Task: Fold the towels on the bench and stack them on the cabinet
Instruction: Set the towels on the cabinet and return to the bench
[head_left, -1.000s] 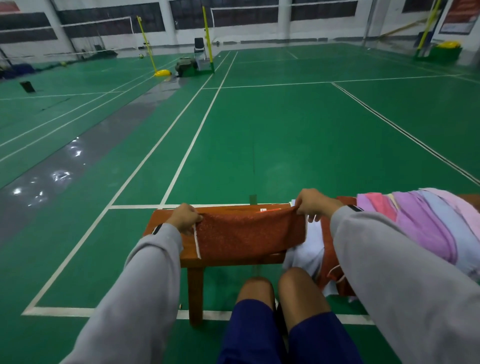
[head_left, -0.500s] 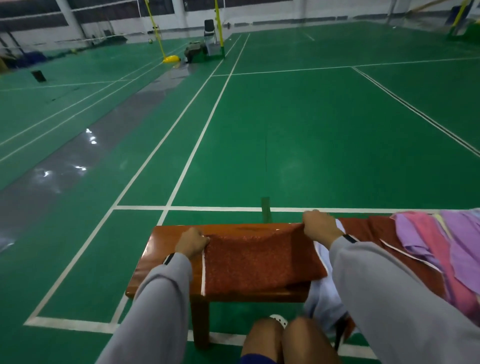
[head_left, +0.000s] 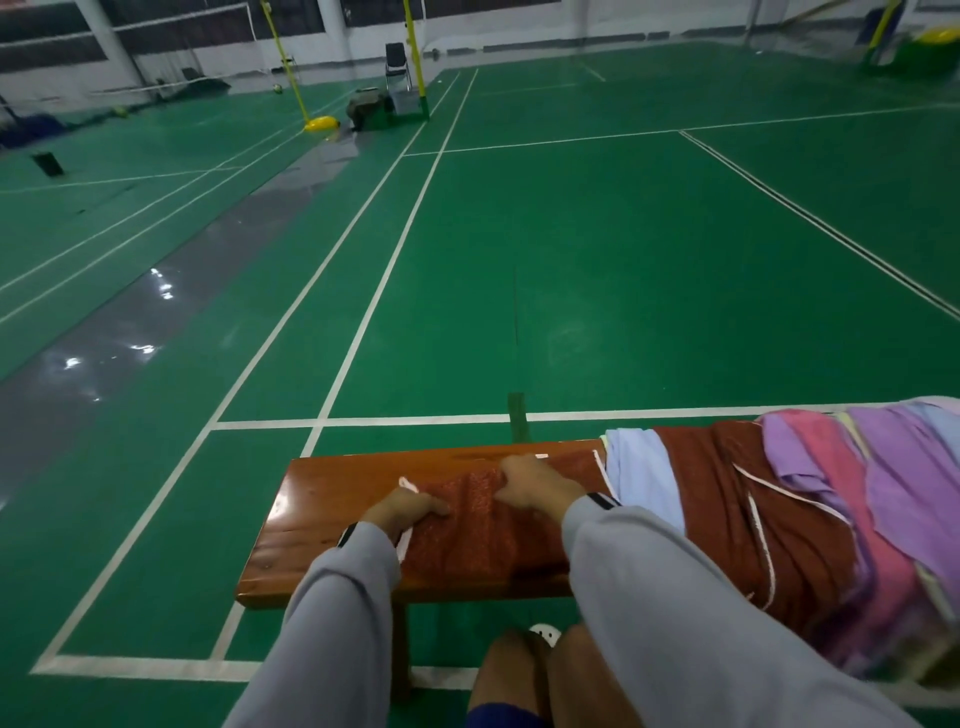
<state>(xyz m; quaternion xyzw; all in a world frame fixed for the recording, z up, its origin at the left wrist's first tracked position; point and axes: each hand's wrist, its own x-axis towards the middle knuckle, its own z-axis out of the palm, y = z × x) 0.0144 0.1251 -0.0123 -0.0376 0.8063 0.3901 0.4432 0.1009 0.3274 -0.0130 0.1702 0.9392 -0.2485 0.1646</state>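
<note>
Head view: one wooden bench (head_left: 322, 525), one rust-red towel (head_left: 483, 540) spread across its middle, and a heap of towels (head_left: 831, 493) on its right end – light blue, dark red, purple and pink, too tangled to count. Two hands lie on the rust-red towel. The left hand (head_left: 405, 506) presses its left edge with fingers (head_left: 436, 506) nearly straight. The right hand (head_left: 537, 483) rests further back, knuckles bent – whether it pinches the cloth, I cannot tell.
</note>
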